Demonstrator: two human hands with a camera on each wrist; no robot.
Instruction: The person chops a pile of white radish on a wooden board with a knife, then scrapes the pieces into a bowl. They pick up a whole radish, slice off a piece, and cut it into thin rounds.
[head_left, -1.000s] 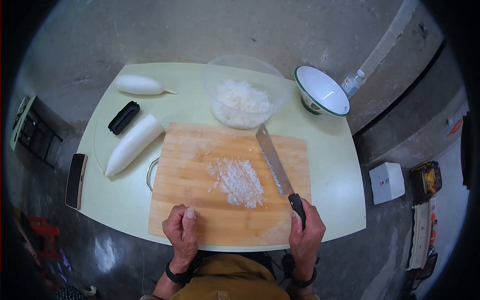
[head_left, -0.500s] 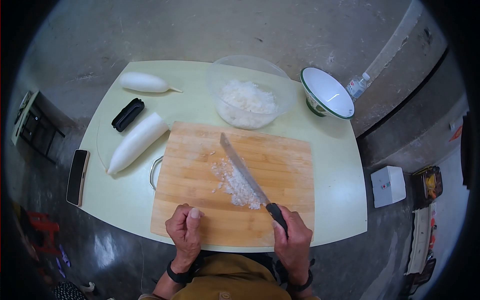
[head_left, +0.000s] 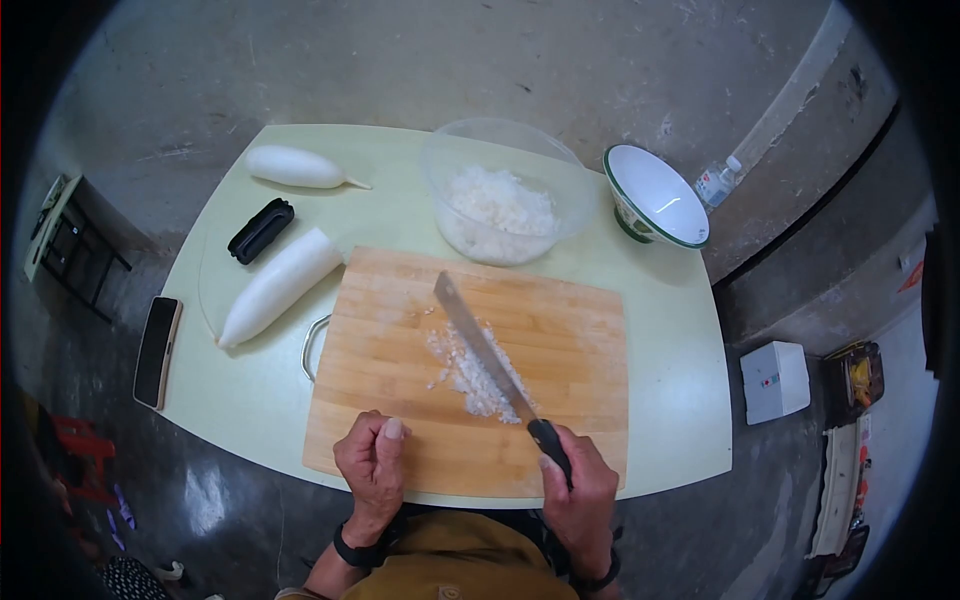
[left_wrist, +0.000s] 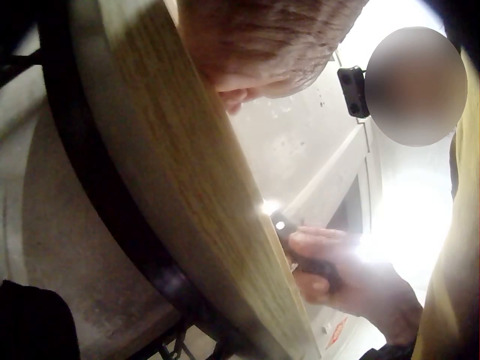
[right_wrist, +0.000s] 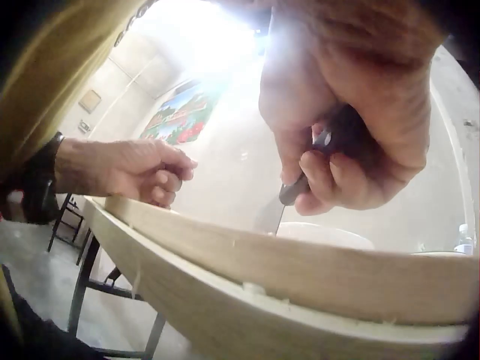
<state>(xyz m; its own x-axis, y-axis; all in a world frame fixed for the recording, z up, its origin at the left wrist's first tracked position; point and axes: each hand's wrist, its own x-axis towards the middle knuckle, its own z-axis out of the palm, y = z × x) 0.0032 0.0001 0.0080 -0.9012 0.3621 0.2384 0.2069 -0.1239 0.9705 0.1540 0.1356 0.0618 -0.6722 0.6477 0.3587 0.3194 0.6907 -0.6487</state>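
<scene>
My right hand (head_left: 582,490) grips the black handle of a kitchen knife (head_left: 470,325), also seen in the right wrist view. Its long blade lies slantwise over a patch of finely chopped white bits (head_left: 480,395) on the wooden cutting board (head_left: 570,370), hiding part of them. At the board's near left, my left hand (head_left: 370,465) rests with fingers curled and thumb on top, holding nothing. In the right wrist view that left hand (right_wrist: 146,172) shows as a loose fist at the board's edge.
Behind the board stands a clear plastic bowl (head_left: 575,195) of shredded white radish. A green-rimmed bowl (head_left: 655,195) and a bottle (head_left: 716,184) are at the back right. Leftward lie two white radishes (head_left: 280,288), a black case (head_left: 261,231) and a phone (head_left: 157,353).
The knife has swung left from the board's right part onto the chopped bits, my right hand moving left with it. My left hand has stayed at the board's near edge.
</scene>
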